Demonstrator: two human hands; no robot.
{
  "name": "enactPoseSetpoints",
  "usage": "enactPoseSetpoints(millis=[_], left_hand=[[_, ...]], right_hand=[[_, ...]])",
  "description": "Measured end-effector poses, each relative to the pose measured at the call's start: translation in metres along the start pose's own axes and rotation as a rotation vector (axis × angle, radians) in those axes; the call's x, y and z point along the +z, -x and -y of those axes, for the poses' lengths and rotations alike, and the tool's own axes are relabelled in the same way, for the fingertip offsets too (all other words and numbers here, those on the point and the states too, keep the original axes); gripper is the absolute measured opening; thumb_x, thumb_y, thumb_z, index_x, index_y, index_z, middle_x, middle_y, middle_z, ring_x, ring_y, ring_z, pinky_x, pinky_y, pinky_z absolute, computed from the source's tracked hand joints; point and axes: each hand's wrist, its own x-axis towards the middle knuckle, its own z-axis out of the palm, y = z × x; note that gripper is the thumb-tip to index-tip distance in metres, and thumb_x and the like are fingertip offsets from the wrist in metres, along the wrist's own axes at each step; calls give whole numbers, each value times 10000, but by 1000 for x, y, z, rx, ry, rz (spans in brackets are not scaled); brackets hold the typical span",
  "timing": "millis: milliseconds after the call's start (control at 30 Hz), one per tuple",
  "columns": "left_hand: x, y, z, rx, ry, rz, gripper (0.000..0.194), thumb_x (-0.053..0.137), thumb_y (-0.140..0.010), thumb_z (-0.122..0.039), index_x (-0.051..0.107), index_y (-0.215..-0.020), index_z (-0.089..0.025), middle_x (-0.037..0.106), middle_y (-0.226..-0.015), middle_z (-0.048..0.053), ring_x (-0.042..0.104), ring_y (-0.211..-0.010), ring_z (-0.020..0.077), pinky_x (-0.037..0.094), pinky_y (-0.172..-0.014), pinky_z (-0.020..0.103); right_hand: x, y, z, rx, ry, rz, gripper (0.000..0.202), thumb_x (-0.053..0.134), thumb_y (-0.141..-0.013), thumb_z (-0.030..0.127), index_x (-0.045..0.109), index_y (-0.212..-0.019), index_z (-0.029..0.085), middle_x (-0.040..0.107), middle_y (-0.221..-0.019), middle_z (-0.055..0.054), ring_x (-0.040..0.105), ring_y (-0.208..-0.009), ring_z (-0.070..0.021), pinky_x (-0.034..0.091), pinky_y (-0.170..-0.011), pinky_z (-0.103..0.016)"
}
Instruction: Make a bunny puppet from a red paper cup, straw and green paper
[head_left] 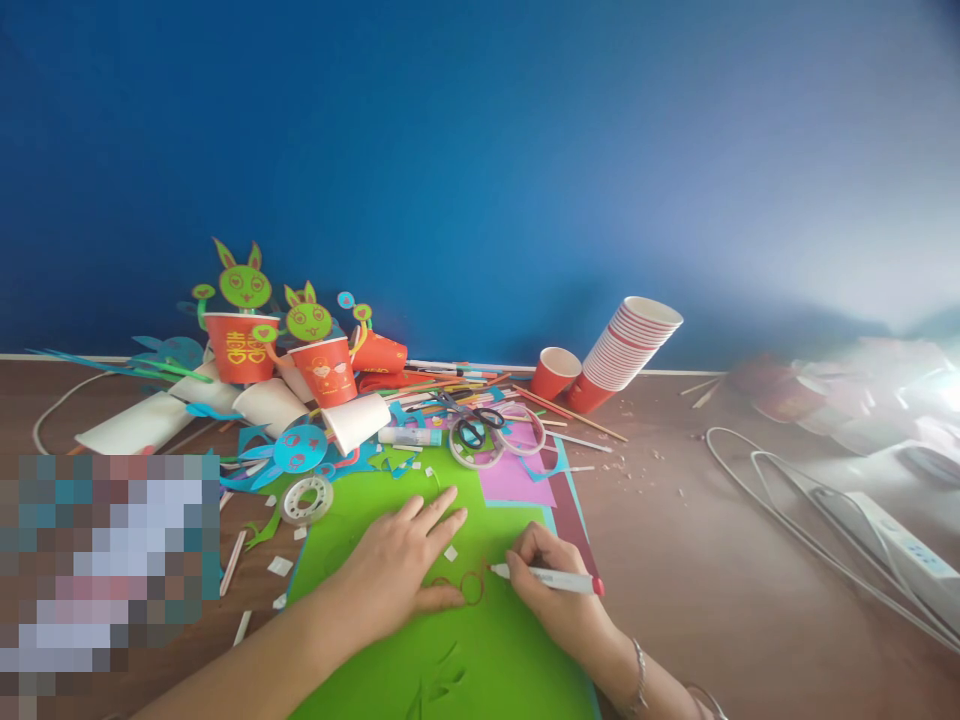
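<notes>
A large green sheet (360, 660) lies on the table under both hands. My left hand (397, 560) rests flat on it with fingers spread, thumb beside a small circle (472, 588) drawn in red. My right hand (551, 580) grips a white marker (555, 578) with a red end, its tip pointing left at the sheet just right of the circle, by a short red line. A small white paper square (451, 553) sits between the hands.
Paper cups with green rabbit figures (244, 345) stand back left, near a tape roll (306, 499). Behind the sheet are scissors (480, 420), sticks and pink paper (517, 480). Stacked cups (626, 350) lean at the back. A cable and power strip (892, 535) lie right.
</notes>
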Motion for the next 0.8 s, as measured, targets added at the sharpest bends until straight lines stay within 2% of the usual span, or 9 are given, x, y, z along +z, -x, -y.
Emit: enactPoseSetpoints(millis=[367, 567, 800], left_hand=[[-3, 0, -2, -9, -2, 13, 721, 554, -780, -592, 363, -1397, -270, 290, -1509, 38, 458, -1212, 318, 463, -909, 440], [-1, 0, 0, -4, -5, 10, 716, 522, -788, -614, 360, -1398, -276, 293, -1507, 41, 451, -1219, 317, 455, -916, 445], [-1, 0, -1, -8, -2, 1, 704, 514, -795, -611, 358, -1400, -286, 301, -1504, 40, 450, -1220, 318, 455, -915, 434]], right_hand=[[-1, 0, -4, -37, 99, -3, 235, 475, -707, 202, 306, -545, 232, 359, -491, 60, 337, -471, -102, 288, -458, -226], [-3, 0, -2, -62, 73, 32, 237, 477, -687, 192, 304, -528, 227, 364, -491, 60, 368, -468, -99, 314, -447, -211], [-3, 2, -1, -90, 127, 53, 237, 472, -668, 186, 302, -507, 224, 360, -475, 57, 336, -455, -94, 270, -443, -224]])
